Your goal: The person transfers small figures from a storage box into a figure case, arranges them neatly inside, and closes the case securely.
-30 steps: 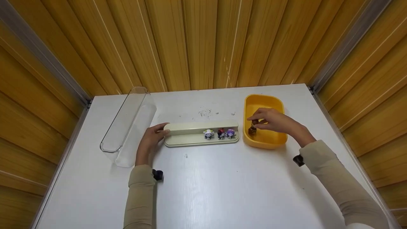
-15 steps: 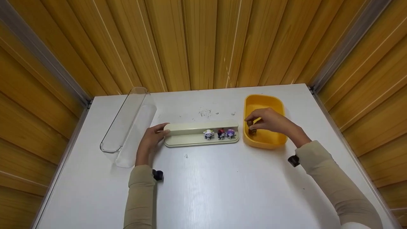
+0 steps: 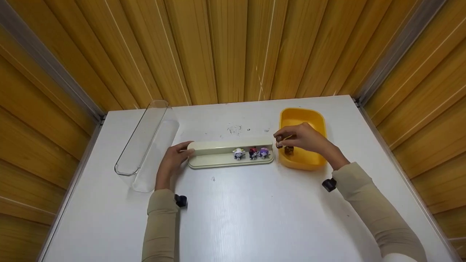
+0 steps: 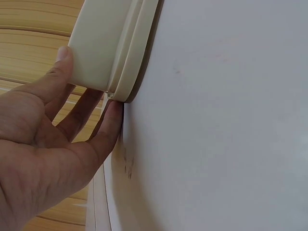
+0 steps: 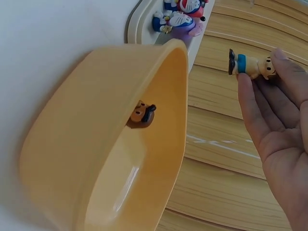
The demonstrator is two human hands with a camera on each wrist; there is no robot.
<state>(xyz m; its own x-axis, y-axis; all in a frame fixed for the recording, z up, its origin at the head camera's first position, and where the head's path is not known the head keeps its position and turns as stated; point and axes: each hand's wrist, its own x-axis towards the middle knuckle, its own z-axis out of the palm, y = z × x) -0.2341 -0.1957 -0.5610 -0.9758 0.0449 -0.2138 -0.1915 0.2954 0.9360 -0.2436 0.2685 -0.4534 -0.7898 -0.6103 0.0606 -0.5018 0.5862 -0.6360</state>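
My right hand (image 3: 306, 138) pinches a small toy figurine (image 5: 252, 66) between thumb and fingers, over the left rim of a yellow box (image 3: 308, 160). Blue shorts and dark shoes show on this figurine in the right wrist view. Inside the box sits another figurine (image 5: 139, 114) with a brown head. My left hand (image 3: 173, 160) holds the left end of a long cream stepped base (image 3: 211, 161), thumb on its face and a finger at its edge. Toward the base's right end stand a white-hatted figurine (image 3: 239, 153), a red-and-black one (image 3: 253, 153) and a purple-hatted one (image 3: 264, 153).
A long clear plastic cover (image 3: 143, 145) lies at the left of the white table (image 3: 233, 218). Wood-patterned panels (image 3: 229, 51) rise behind the table and on both sides. The yellow box stands just right of the base.
My right hand has lifted a figurine from inside the yellow box and moved left to its rim. The other figurine in the box now shows. My left hand stays on the base.
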